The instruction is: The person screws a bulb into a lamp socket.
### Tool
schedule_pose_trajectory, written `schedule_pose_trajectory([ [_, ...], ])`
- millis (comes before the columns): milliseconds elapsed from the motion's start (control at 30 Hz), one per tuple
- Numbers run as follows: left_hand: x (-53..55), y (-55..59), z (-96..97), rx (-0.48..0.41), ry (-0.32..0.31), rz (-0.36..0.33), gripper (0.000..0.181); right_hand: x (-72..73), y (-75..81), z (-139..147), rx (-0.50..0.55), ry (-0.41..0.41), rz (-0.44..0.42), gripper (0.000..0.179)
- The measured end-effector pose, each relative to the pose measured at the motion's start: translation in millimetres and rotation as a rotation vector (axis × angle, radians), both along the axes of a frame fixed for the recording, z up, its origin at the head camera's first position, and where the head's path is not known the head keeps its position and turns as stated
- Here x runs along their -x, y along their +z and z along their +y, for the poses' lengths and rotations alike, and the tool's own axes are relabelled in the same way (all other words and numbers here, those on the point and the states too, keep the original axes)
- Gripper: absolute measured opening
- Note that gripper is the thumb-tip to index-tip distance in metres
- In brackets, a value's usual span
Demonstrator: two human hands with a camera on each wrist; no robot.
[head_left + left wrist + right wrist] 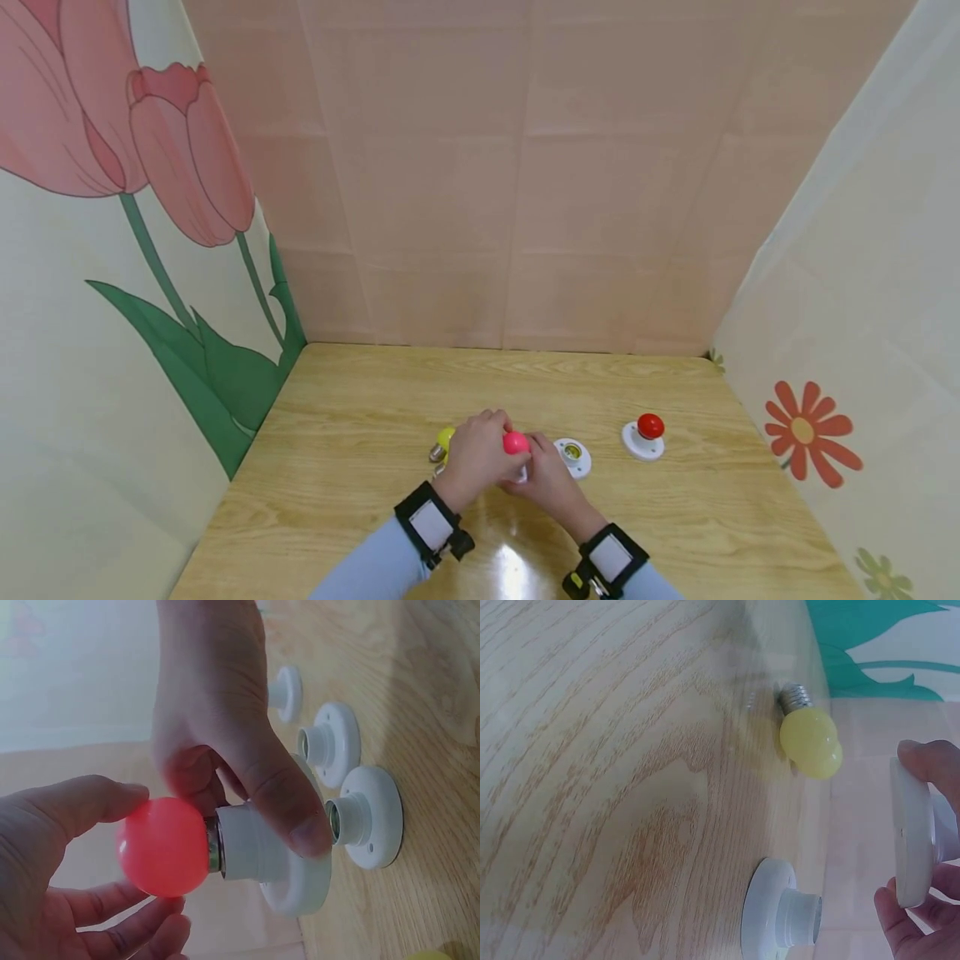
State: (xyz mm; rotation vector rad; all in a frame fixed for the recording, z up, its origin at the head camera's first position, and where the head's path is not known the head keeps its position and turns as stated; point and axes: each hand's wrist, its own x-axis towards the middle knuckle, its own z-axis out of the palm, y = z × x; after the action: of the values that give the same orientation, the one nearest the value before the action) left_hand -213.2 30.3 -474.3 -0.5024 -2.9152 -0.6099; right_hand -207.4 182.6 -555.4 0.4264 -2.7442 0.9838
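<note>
My left hand (478, 457) pinches a round pink light bulb (163, 847), thumb on one side and fingertips on the other. The bulb's metal screw base sits at the mouth of a white lamp socket (244, 841), with part of the thread showing. My right hand (553, 485) grips that socket by its round base (913, 840), thumb over the rim and fingers beneath. Both hands hold the pair above the wooden table, and in the head view the hands hide most of the socket.
Just right of my hands stands a white socket (577, 467) without a bulb. Farther right, a red bulb (651, 426) sits in another socket (642, 448). Yellow bulbs (810, 742) lie on the table (360, 400) beyond my left hand. Fabric walls enclose the table's back and sides.
</note>
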Motion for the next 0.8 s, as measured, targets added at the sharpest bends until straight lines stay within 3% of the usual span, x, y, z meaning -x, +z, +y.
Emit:
schedule_pose_trajectory([
  [333, -2.2, 4.5, 0.5, 0.018, -0.032, -0.034, 0.041, 1.5, -2.4, 2.1, -0.022, 0.001, -0.003, 0.073],
  [567, -1.7, 3.0, 2.4, -0.025, -0.002, -0.048, 0.055, -0.2, 1.7, 2.4, 0.003, 0.051, 0.067, 0.059],
  [800, -1.6, 1.5, 3.3, 0.083, 0.023, 0.004, 0.060, -1.3, 2.4, 1.2, 0.012, 0.009, -0.008, 0.063],
])
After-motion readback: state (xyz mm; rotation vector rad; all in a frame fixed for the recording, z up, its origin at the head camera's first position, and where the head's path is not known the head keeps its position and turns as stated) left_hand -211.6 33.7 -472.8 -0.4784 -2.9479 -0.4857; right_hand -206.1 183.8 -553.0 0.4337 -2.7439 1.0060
